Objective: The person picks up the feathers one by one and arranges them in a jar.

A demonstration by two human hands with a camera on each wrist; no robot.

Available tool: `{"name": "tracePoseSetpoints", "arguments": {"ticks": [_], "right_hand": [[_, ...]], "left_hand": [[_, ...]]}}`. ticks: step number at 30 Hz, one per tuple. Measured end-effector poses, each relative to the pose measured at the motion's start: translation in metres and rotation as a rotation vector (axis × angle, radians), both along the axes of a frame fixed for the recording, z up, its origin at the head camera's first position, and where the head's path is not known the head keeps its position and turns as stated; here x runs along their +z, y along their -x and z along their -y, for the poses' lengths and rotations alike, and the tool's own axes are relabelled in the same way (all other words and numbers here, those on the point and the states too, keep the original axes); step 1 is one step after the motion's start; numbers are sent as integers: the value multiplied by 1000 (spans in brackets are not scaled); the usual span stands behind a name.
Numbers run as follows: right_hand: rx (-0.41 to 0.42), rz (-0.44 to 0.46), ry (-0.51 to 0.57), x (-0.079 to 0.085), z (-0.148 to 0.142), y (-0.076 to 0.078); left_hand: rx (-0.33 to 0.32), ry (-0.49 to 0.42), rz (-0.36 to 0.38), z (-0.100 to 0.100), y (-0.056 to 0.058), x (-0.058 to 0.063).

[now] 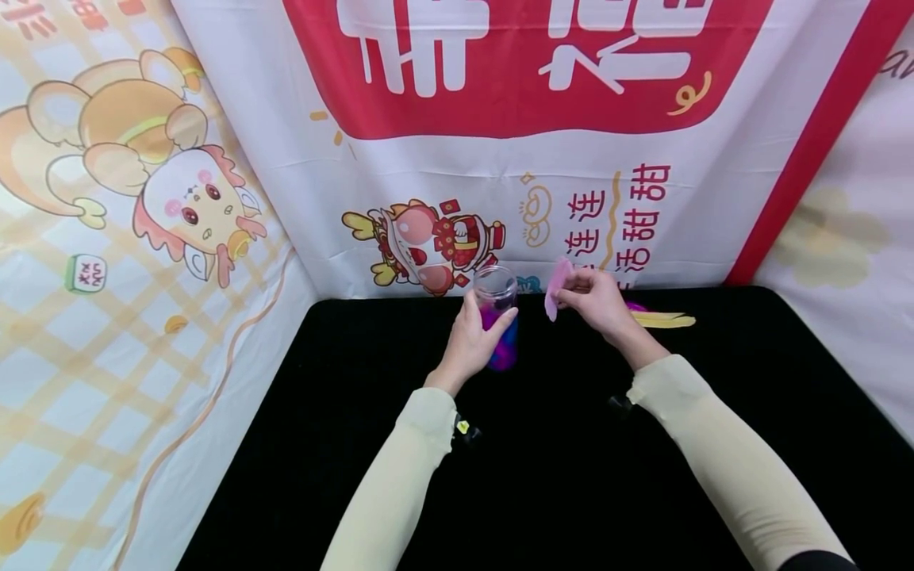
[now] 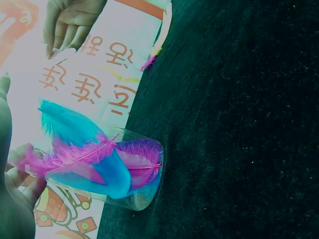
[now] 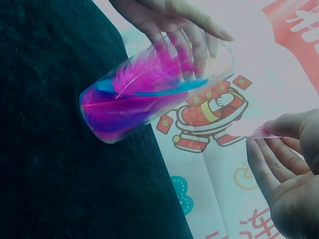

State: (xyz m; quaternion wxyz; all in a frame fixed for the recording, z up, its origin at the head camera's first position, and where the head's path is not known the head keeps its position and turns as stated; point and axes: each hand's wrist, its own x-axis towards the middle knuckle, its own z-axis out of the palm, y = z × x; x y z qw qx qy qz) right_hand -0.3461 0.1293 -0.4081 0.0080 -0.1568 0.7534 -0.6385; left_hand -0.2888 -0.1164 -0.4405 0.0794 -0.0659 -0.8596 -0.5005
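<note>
My left hand (image 1: pixel 466 342) grips a clear jar (image 1: pixel 496 281) around its side, with the thumb across the front. Blue feathers (image 2: pixel 117 174) and magenta and purple feathers (image 3: pixel 134 79) lie inside the jar, which is open at the top. To the right of the jar, my right hand (image 1: pixel 598 303) pinches a pale pink feather (image 1: pixel 557 287) between thumb and fingertips. That feather is apart from the jar's rim. In the right wrist view the pink feather is washed out by glare.
A yellow feather (image 1: pixel 664 319) and a magenta feather (image 1: pixel 635 306) lie on the black cloth (image 1: pixel 557 476) near its back edge, partly behind my right wrist. Printed fabric (image 1: pixel 514 162) hangs right behind the table, with more along the left and right sides.
</note>
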Motion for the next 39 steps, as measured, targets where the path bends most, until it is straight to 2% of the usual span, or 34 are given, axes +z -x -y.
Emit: {"name": "tracePoseSetpoints", "arguments": {"ticks": [12, 24, 33, 39], "right_hand": [[-10, -80, -10, 9, 6, -3], [-16, -110, 9, 29, 17, -12], [10, -125, 92, 36, 26, -16], [20, -142, 99, 42, 32, -18]], "left_hand": [[3, 6, -12, 1, 1, -1], [4, 8, 0, 0, 1, 0], [13, 14, -6, 0, 1, -1], [17, 18, -14, 0, 2, -2]]}}
